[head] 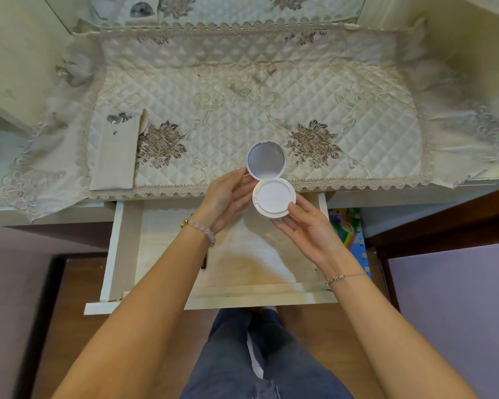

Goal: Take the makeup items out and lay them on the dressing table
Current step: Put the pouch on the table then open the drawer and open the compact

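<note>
Above the open drawer (167, 243), just at the front edge of the table (386, 194), both hands hold a white compact (273, 197) with its mirrored lid (266, 161) flipped up. The left hand (228, 197) cups the hinge side, fingers loosely curled against lid and base. The right hand (306, 228) supports the base from beneath, fingertips on its rim. A quilted, embroidered cloth (242, 110) covers the table; on its left lies what may be a beige fabric pouch (116, 154).

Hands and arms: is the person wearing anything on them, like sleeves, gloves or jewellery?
No sleeves or gloves show. The left hand has a bracelet of pale pink beads with small gold ones at its wrist; the right hand has a thin silver chain bracelet.
</note>
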The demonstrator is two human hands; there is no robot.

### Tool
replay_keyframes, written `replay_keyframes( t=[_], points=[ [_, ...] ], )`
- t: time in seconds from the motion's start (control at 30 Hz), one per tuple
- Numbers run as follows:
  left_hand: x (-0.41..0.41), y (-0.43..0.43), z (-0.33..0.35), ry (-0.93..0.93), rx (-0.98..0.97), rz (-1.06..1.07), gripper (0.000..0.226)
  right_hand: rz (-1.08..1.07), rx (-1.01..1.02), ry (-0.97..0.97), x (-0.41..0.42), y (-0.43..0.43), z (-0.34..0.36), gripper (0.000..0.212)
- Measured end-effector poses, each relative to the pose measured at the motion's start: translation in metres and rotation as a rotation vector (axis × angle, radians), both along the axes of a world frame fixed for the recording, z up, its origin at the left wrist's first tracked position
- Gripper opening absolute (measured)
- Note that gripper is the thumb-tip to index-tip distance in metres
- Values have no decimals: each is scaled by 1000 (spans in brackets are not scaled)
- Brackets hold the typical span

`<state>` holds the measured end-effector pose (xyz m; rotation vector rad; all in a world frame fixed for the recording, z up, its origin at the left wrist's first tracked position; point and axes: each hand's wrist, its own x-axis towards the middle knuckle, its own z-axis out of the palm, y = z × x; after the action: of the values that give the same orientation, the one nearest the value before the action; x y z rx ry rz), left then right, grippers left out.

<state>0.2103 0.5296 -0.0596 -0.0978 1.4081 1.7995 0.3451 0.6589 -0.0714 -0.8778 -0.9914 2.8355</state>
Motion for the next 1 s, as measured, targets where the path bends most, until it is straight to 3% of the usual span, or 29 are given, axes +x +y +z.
replay_keyframes(
  t=[0.4, 0.5, 0.73, 0.8, 1.0],
  points=[
    [-65, 25, 14, 3, 14, 15, 25, -92, 134, -65, -60, 24, 18, 40],
    [-84, 16, 10, 301, -216, -41, 27, -115, 169, -110, -77, 28, 18, 43],
    [-104, -16, -18, 1421, -716, -418, 34, -161, 240, -159, -100, 32, 12, 43],
    [-107, -22, -28, 1504, -783, -531, 42, -179, 280, -185, -103, 31, 9, 42],
    [-102, -30, -43, 1479, -895, -669, 56, -234, 444, -280, -108, 27, 6, 40]
  ],
)
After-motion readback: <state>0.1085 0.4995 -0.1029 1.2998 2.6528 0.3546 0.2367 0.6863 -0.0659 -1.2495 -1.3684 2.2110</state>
